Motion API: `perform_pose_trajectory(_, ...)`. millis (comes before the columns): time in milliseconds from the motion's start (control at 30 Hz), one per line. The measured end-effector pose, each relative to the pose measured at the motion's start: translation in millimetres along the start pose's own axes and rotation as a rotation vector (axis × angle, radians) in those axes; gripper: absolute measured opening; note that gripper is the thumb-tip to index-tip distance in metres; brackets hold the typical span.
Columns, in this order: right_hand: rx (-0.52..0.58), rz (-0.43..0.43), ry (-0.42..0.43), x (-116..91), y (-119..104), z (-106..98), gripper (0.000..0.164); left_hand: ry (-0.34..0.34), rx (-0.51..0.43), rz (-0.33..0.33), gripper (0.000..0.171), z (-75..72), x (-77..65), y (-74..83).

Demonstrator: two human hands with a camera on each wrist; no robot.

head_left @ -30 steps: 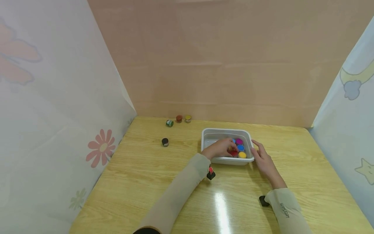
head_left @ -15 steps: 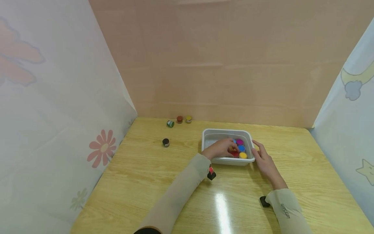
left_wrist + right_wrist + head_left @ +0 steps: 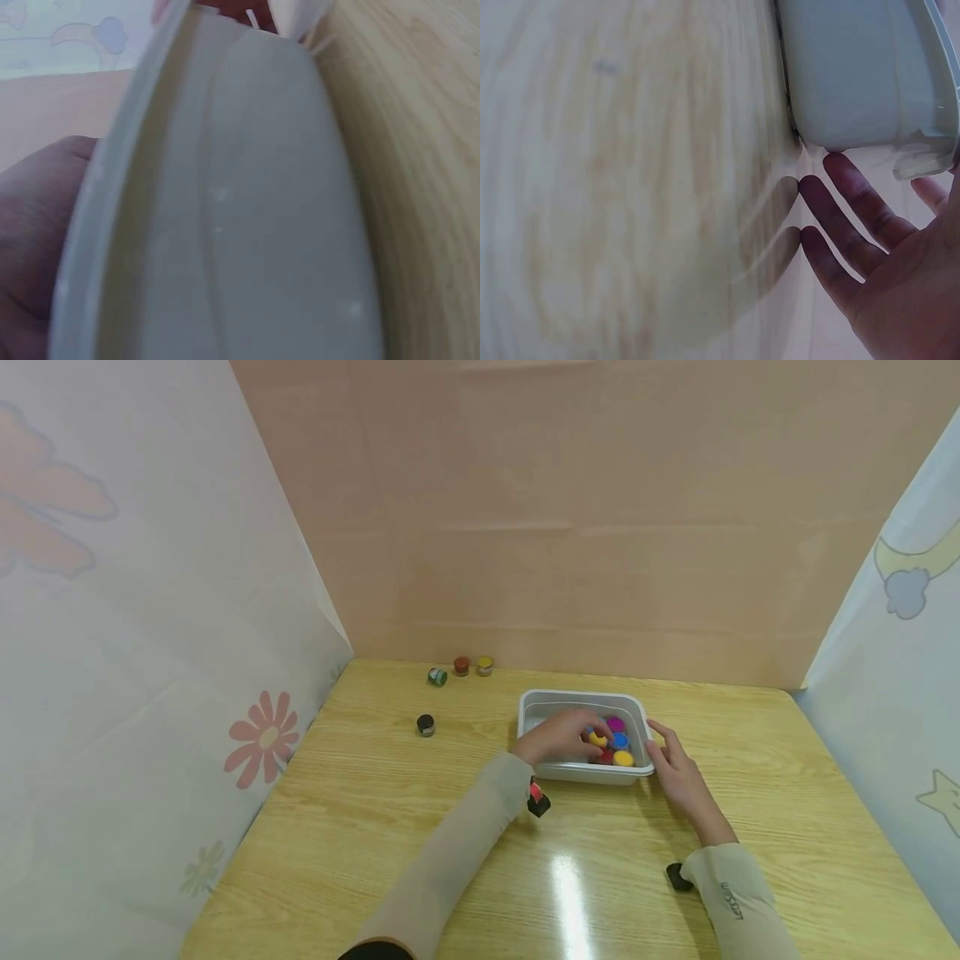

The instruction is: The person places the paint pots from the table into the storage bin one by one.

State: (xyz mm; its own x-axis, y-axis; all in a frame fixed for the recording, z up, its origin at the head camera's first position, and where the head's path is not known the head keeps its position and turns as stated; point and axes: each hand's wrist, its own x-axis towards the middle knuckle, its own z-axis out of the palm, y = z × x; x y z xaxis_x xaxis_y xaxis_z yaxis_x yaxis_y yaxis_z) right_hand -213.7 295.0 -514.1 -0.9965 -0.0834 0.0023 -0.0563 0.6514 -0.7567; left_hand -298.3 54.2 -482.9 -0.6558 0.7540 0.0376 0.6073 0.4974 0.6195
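Observation:
A grey-white plastic tray (image 3: 558, 768) stands on the table with several small lidded jars grouped in its right half. My left hand (image 3: 562, 735) reaches over the front rim into it. Its thumb and fingers are spread around a jar with an orange-yellow lid (image 3: 597, 739), which shows between them. Near it are a blue-lidded jar (image 3: 619, 741), a purple-lidded one (image 3: 616, 724), a red-lidded one (image 3: 605, 757) and another yellow-lidded one (image 3: 623, 759). My right hand (image 3: 678, 772) rests against the tray's right end. In the right wrist view its fingers (image 3: 847, 229) are fairly straight, one fingertip at the wall.
Left of the tray, a black-lidded jar (image 3: 426, 725) stands on the wooden table (image 3: 360, 827). Farther back are a green jar (image 3: 437, 677) on its side, a red-brown-lidded jar (image 3: 461, 667) and a yellow-lidded jar (image 3: 485, 666), close to the brown back wall (image 3: 510, 568).
My left hand has drawn slightly left and its fingers have spread, so the orange-yellow lid shows between them. The right hand and the tray have stayed in place.

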Motion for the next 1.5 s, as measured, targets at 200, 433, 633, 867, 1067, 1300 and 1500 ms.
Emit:
perform_pose_trajectory(200, 0.005, 0.0, 0.004, 1, 1, 0, 0.063, 0.043, -0.003, 0.0, 0.03, -17.2, -5.5, -2.8)
perform_pose_trajectory(433, -0.003, 0.009, 0.005, 1, 3, -1, 0.063, 0.129, -0.008, -0.019, 0.029, -42.6, -20.6, -6.2)
perform_pose_trajectory(633, -0.001, 0.02, -0.004, 1, 3, -1, 0.064, 0.201, -0.022, -0.036, 0.028, -59.8, -42.5, -13.1)
perform_pose_trajectory(867, 0.006, 0.026, -0.008, 2, 3, -2, 0.065, 0.306, -0.06, -0.041, 0.032, -72.1, -69.4, -36.5)
perform_pose_trajectory(1067, 0.004, 0.024, -0.014, 3, 3, -1, 0.066, 0.389, -0.051, -0.076, 0.034, -81.0, -100.6, -59.1)
perform_pose_trajectory(1300, 0.007, 0.031, -0.018, 4, 2, -1, 0.065, 0.507, -0.046, -0.149, 0.04, -88.7, -138.6, -84.4)
perform_pose_trajectory(1500, 0.014, 0.033, -0.014, 4, 2, -1, 0.065, 0.566, -0.07, -0.226, 0.045, -91.5, -171.5, -104.0)
